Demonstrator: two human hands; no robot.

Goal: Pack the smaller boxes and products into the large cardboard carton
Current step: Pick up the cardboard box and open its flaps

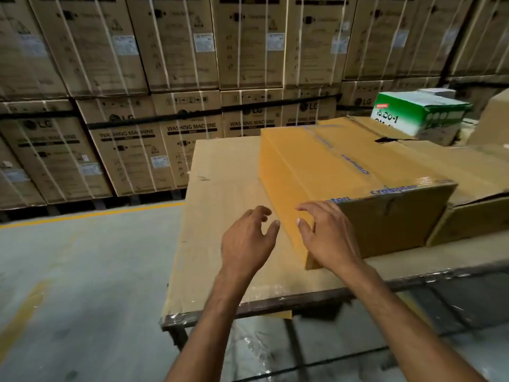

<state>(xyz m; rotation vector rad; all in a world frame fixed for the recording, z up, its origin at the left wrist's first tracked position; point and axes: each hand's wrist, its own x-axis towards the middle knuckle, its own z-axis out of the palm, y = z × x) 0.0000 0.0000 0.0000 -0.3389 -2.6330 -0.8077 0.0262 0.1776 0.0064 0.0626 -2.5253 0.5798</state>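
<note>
A large brown carton (344, 172) with blue lettering and a clear tape strip lies closed on a table covered in cardboard sheet (220, 216). My right hand (327, 232) hovers at the carton's near left corner, fingers spread, with its thumb against the carton's left side. My left hand (248, 238) is held open just left of the carton, above the table, holding nothing. Behind the carton sits another brown box with a torn flap (385, 133). A green and white box (418, 111) stands at the far right.
Stacked washing machine cartons (165, 78) form a wall behind the table. Grey concrete floor with a yellow line (91, 215) lies to the left. More flat cardboard (473, 216) lies right of the carton. The table's dark metal edge (275, 301) runs near me.
</note>
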